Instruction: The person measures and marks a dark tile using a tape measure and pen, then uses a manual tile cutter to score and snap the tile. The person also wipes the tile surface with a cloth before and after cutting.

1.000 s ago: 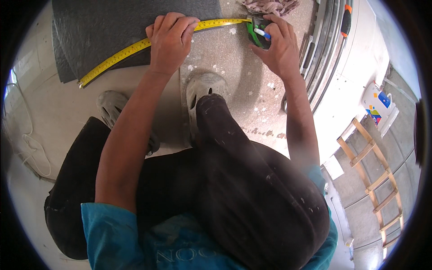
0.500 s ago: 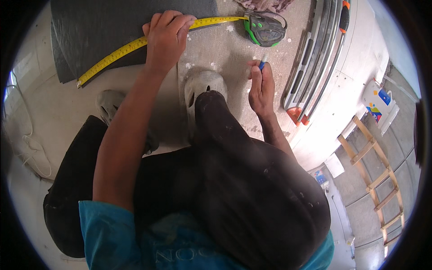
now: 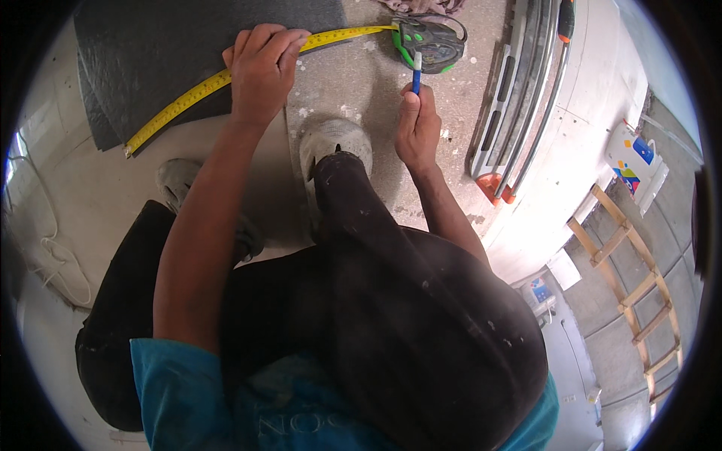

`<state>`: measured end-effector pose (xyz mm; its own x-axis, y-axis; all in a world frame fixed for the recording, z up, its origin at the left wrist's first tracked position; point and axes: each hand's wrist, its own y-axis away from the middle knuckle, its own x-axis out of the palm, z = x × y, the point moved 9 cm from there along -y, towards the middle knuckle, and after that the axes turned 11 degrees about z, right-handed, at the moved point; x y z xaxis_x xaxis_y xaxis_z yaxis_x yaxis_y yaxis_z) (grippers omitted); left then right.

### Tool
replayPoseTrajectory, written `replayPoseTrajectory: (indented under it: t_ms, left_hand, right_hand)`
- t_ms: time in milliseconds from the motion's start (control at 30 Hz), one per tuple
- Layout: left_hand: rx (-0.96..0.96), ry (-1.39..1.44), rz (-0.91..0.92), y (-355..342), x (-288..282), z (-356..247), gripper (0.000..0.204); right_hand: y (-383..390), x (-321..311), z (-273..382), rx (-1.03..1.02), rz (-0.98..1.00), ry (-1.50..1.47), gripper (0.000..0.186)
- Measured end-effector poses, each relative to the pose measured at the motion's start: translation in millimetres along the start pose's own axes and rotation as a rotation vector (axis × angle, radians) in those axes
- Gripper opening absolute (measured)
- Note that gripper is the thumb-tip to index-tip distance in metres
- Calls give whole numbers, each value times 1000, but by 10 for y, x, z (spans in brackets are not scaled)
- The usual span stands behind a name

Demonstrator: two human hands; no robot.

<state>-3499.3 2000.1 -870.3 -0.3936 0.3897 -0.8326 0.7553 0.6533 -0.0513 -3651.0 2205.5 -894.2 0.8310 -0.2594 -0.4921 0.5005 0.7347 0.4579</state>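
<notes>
My left hand (image 3: pixel 262 71) has its fingers curled on the extended yellow tape blade (image 3: pixel 180 105), over the stacked dark grey tiles (image 3: pixel 143 52). The blade runs rightward to the black-and-green tape measure case (image 3: pixel 429 45), which lies on a speckled board (image 3: pixel 316 90). My right hand (image 3: pixel 417 124) grips a blue marker with a pale top (image 3: pixel 417 75), held upright just below the case. My shoe (image 3: pixel 331 139) rests on the board between my hands.
A long metal tile cutter (image 3: pixel 504 120) lies on the right, with a crumpled cloth (image 3: pixel 417 5) above. Beyond are a white bucket (image 3: pixel 632 161) and a wooden ladder (image 3: pixel 632 293) on grey flooring. A white cable (image 3: pixel 53 248) lies at far left.
My right hand has left the tape case, dropped lower with the marker, then moved back up and slightly left toward it. The left hand stays on the blade, shifted slightly left.
</notes>
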Motion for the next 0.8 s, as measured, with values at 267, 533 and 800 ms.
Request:
replayPoseTrajectory:
  t_ms: [267,533,800]
  left_hand:
    - [3,-22,-16,31,-18,24,13]
    - [37,13,-69,53,-27,73,11]
    - [69,-38,-81,114,-64,95,11]
  right_hand:
    - [-84,21,543,-532,-159,122,28]
    - [-415,-44,618,-508,-35,-437,17]
    - [-533,61,1233,-979,96,66,10]
